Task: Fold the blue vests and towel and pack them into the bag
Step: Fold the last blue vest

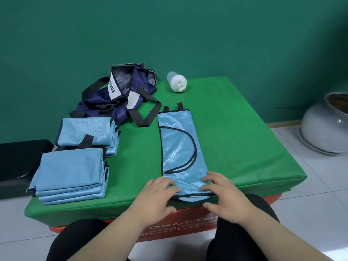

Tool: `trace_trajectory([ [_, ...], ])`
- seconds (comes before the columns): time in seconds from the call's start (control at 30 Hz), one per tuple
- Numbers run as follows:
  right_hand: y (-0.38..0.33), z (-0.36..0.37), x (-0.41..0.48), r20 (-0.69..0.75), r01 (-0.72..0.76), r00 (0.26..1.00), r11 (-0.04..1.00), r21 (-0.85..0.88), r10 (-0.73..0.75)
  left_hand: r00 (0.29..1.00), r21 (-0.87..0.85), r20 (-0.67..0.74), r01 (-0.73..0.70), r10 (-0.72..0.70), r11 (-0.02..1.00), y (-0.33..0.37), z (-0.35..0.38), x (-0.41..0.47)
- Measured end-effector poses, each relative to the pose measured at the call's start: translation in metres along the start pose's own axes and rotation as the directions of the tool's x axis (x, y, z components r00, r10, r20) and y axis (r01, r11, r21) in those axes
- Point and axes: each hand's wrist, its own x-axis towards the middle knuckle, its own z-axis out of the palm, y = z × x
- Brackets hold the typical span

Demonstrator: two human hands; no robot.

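Gripping the near end of the vest [178, 147], your left hand [160, 193] and right hand [224, 196] sit at its two near corners. The fingers are bent over the top of the cloth and the thumbs are tucked at the hem, which hangs just over the edge of the green table [235, 138].

The vest lies folded lengthwise into a long strip running straight away from you, with black trim curving across it and two black tabs at its far end.

Left of the vest, apart from it, sits a near pile [71, 176] of folded blue cloths. Just beyond that is a far pile [88, 132] with black straps showing. Off the vest's far left corner the navy bag [120, 95] lies slumped and open. One black bag strap [145, 115] loops closest to the vest and stops just short of its left edge.

Beyond the vest's far end a white-lidded bottle [177, 81] lies on its side. Well to the right of the vest, down on the floor, stands a grey pot [323, 125]. Far to its left, past the piles, sits a black block [18, 162].
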Motion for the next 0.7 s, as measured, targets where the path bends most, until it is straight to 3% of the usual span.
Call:
trace_trajectory([
  [0.2,0.001,0.002,0.005,-0.15,0.001,0.989,0.999,0.048,0.006,0.993,-0.005,-0.093,0.067,-0.067,0.998,0.005,-0.004,0.011],
  [0.43,-0.001,0.0,0.01,-0.176,0.008,0.984,0.998,0.067,0.004,0.96,-0.298,-0.023,0.258,-0.278,0.919,0.007,-0.009,0.024],
  [0.7,0.001,0.005,0.009,-0.151,0.041,0.988,0.999,0.021,-0.037,0.966,-0.256,-0.024,0.244,-0.259,0.935,0.006,-0.008,0.016],
])
